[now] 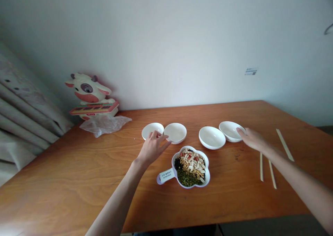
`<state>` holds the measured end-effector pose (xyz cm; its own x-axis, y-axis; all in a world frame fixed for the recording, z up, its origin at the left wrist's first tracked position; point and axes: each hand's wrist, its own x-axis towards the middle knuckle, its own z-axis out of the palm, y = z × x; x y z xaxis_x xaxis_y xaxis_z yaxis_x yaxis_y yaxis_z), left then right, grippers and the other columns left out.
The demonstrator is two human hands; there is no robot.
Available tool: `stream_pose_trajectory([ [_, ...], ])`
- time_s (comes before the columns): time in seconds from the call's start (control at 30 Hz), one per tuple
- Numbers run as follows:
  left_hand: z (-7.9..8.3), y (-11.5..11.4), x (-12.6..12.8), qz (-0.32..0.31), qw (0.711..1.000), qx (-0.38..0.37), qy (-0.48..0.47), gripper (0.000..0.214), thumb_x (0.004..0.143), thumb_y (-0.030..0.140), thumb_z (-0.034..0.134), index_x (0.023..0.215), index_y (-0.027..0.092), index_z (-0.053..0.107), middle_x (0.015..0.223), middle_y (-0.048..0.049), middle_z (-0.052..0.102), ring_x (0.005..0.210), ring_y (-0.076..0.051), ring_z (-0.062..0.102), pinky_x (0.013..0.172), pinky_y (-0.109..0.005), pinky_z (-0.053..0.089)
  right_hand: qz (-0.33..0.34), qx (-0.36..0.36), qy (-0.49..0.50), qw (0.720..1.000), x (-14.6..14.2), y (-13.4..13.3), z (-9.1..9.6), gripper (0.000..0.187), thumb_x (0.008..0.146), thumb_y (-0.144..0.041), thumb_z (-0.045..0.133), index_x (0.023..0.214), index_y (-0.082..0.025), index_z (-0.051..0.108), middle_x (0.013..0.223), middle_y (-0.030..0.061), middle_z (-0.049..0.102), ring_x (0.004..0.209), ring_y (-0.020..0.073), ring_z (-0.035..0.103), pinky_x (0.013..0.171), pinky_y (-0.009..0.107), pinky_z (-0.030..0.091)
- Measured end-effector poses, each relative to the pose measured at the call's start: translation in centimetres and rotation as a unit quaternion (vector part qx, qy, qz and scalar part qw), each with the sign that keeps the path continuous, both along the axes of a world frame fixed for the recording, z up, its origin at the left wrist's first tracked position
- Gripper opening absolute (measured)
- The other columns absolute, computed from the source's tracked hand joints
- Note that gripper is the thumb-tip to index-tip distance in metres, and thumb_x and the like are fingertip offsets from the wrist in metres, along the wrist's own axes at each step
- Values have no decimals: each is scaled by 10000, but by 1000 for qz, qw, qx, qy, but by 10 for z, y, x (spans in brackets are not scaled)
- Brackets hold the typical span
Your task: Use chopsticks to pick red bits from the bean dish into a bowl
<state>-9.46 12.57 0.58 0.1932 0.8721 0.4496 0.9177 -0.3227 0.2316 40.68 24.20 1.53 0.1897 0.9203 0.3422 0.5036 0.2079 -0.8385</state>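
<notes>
I have my left hand open against a bowl, and my right hand, also open, touching a second bowl (both white).

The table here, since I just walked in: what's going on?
A person stands at a wooden table with both bare hands out. The left hand is at the edges of a white bowl and a second bowl. The right hand touches a third bowl, beside a fourth bowl. Between the hands sits a dish of beans and seeds; chopsticks lie to the right.
</notes>
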Motion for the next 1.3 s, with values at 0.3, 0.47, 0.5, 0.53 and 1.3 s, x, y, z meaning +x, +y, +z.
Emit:
stream_pose_trajectory([
  [0.3, -9, 6, 10, 38, 999, 14, -22, 333, 1024, 497, 832, 1226, 232, 844, 1160, -137, 677, 1069, -327, 691, 1060, -565, 628, 178, 104, -393, 896, -57, -61, -25, 668, 900, -682, 854, 1467, -353, 722, 1559, 175, 597, 1337, 449, 672, 1160, 659, 513],
  [0.47, -8, 9, 26, 54, 997, 15, -52, 331, 1010, 528, 839, 1130, 219, 847, 1106, -131, 664, 1061, -335, 672, 1070, -580, 615, 120, 124, -405, 898, -81, -47, -37, 490, 909, -648, 869, 1206, -261, 816, 1449, 215, 603, 1226, 459, 691, 1027, 643, 555],
  [0.5, -7, 9, 30, 64, 996, 13, -52, 335, 1001, 533, 847, 1113, 217, 845, 1098, -135, 658, 1072, -351, 669, 1048, -578, 622, 111, 129, -403, 899, -86, -43, -38, 473, 904, -649, 875, 1156, -252, 819, 1414, 207, 617, 1211, 453, 693, 1015, 624, 561],
  [0.53, -7, 10, 35, 71, 996, 15, -55, 345, 993, 546, 852, 1094, 217, 840, 1091, -133, 652, 1075, -356, 670, 1034, -570, 626, 102, 134, -401, 900, -92, -40, -39, 459, 903, -652, 874, 1112, -248, 819, 1378, 197, 631, 1195, 444, 696, 1004, 606, 564],
  [1.3, -2, -5, 52, 97, 994, 3, -50, 351, 1024, 547, 817, 1164, 226, 842, 1092, -130, 649, 1040, -336, 679, 1044, -554, 602, 69, 142, -379, 912, -130, -60, -28, 528, 1034, -700, 683, 1270, -234, 763, 1262, 211, 678, 1104, 427, 723, 898, 573, 602],
])
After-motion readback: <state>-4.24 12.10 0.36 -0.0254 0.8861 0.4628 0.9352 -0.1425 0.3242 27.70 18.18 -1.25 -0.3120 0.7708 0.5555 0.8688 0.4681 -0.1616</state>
